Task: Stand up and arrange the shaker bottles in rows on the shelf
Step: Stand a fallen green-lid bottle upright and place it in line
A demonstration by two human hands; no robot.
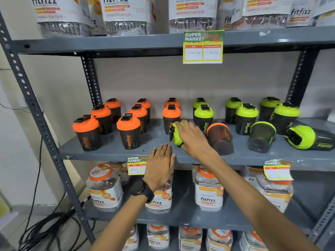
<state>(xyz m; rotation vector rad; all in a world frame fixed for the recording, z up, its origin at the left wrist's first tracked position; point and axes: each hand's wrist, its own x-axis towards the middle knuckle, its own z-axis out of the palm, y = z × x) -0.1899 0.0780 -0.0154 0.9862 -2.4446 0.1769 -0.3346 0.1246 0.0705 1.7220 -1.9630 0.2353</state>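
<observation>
The left grip (pixel 160 164) is lying released, palm flat on the front edge of the shelf (pixel 112 151), a black watch (pixel 140 190) on its wrist. Just beyond it, the right grip (pixel 192 135) is grasping a tipped green-lidded bottle (pixel 176 136) by its lid. Immediately right of that grip, an orange-lidded bottle (pixel 220 137) is lying on its side, with two more green ones (pixel 261 136) (pixel 308 137) lying further right. Behind and left, orange-lidded bottles (pixel 128 131) are standing in rows; behind and right, green-lidded ones (pixel 246 118) are standing.
</observation>
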